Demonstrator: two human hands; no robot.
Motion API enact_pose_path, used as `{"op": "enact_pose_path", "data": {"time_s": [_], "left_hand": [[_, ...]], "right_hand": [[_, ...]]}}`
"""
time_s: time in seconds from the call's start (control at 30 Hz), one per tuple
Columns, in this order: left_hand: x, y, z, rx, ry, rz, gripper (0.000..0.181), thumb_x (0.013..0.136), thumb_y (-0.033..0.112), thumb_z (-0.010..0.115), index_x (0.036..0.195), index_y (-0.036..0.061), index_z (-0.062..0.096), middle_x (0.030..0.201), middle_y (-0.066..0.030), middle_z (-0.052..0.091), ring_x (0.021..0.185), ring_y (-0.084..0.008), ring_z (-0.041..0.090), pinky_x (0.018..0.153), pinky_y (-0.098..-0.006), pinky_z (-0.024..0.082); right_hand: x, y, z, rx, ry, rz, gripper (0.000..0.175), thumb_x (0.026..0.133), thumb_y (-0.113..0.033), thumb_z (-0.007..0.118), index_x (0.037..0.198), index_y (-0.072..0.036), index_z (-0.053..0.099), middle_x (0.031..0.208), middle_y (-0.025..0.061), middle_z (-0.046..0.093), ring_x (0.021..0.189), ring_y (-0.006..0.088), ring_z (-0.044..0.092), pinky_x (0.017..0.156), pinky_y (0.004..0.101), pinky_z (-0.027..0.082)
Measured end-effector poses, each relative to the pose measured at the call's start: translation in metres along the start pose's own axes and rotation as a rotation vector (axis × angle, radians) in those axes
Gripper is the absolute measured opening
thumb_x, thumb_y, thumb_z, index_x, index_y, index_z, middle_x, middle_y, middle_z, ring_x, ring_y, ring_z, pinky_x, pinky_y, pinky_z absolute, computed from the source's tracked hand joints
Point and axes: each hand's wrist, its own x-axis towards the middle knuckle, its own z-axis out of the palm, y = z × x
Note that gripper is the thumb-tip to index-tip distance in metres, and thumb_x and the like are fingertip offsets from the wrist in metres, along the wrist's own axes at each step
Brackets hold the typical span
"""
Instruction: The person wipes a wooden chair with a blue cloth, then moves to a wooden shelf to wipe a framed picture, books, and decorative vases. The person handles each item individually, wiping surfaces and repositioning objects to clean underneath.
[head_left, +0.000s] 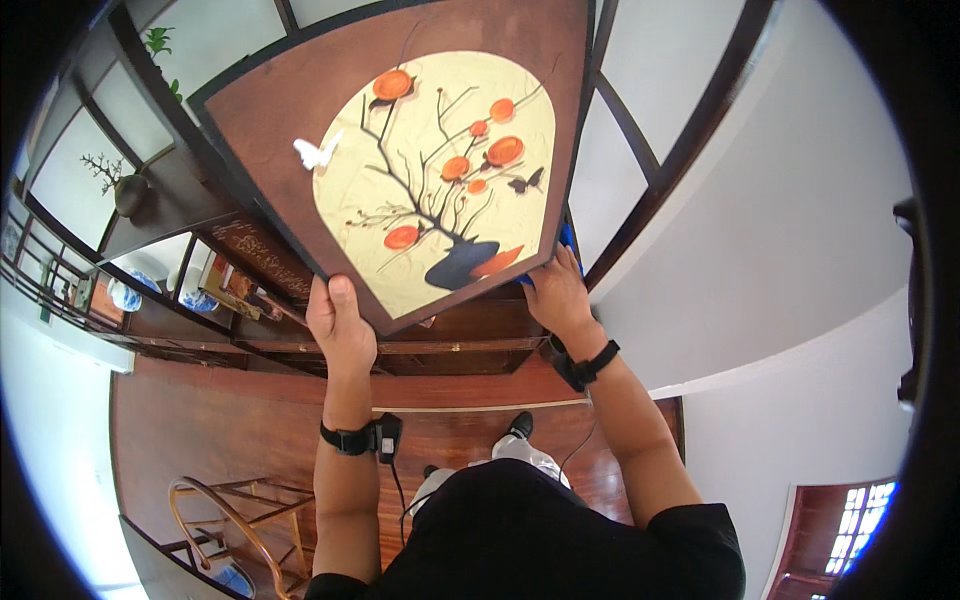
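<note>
A framed picture (354, 247) of a dark vase with branches and orange persimmons fills the upper middle, tilted in front of a dark wooden shelf unit (450, 349). My left hand (341, 322) grips its lower left edge, thumb on the front and fingers out of sight behind. At the lower right corner is my right hand (556, 289), its fingertips partly hidden by the frame. A bright blue thing, perhaps a cloth (568, 240), shows between that hand and the frame; most of it is covered. A white butterfly (316, 152) and a dark one (527, 181) decorate the picture.
Blue-and-white porcelain (126, 292) and a dark pot with a twiggy plant (131, 195) stand on the shelves at left. A wooden chair (240, 517) is on the floor, lower left. A white wall (750, 247) rises at right. Cables hang from both wrist devices.
</note>
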Motion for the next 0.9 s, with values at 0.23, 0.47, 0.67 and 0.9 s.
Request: {"op": "enact_pose_path", "data": {"time_s": [0.23,0.47,0.67,0.9], "left_hand": [[-0.009,0.019,-0.008,0.260,0.141,-0.048,0.058,0.121,0.044,0.054,0.144,-0.0082,0.063,0.135,-0.0090,0.072,0.120,-0.0166,0.064,0.105,-0.0333,0.051],[-0.018,-0.009,-0.023,0.297,0.120,-0.179,0.059,0.119,0.045,0.057,0.143,-0.0080,0.065,0.132,-0.0090,0.074,0.115,-0.0161,0.066,0.100,-0.0330,0.053],[-0.030,-0.064,-0.006,0.274,0.124,-0.242,0.067,0.117,0.054,0.061,0.141,-0.0081,0.066,0.128,-0.0082,0.075,0.111,-0.0152,0.067,0.096,-0.0311,0.054],[-0.056,-0.062,-0.014,0.295,0.208,-0.315,0.065,0.117,0.053,0.062,0.140,-0.0073,0.066,0.124,-0.0072,0.075,0.107,-0.0141,0.066,0.093,-0.0311,0.054]], "right_hand": [[0.086,0.111,0.030,0.039,-0.044,0.013,0.061,0.097,-0.025,0.077,0.155,-0.010,0.066,0.170,0.0236,0.051,0.159,0.0498,0.043,0.134,0.0602,0.034],[0.236,0.162,0.090,0.025,-0.132,-0.103,0.052,0.106,-0.039,0.068,0.151,-0.014,0.071,0.164,0.0203,0.061,0.154,0.0437,0.052,0.131,0.0517,0.039],[0.302,0.112,0.109,-0.043,-0.282,-0.395,0.053,0.104,-0.029,0.072,0.155,-0.014,0.066,0.165,0.0168,0.059,0.157,0.0398,0.050,0.129,0.0524,0.044],[0.263,0.198,0.096,0.136,-0.071,-0.111,0.044,0.106,-0.028,0.073,0.145,-0.009,0.071,0.159,0.0253,0.060,0.147,0.0456,0.056,0.125,0.0561,0.047]]}}
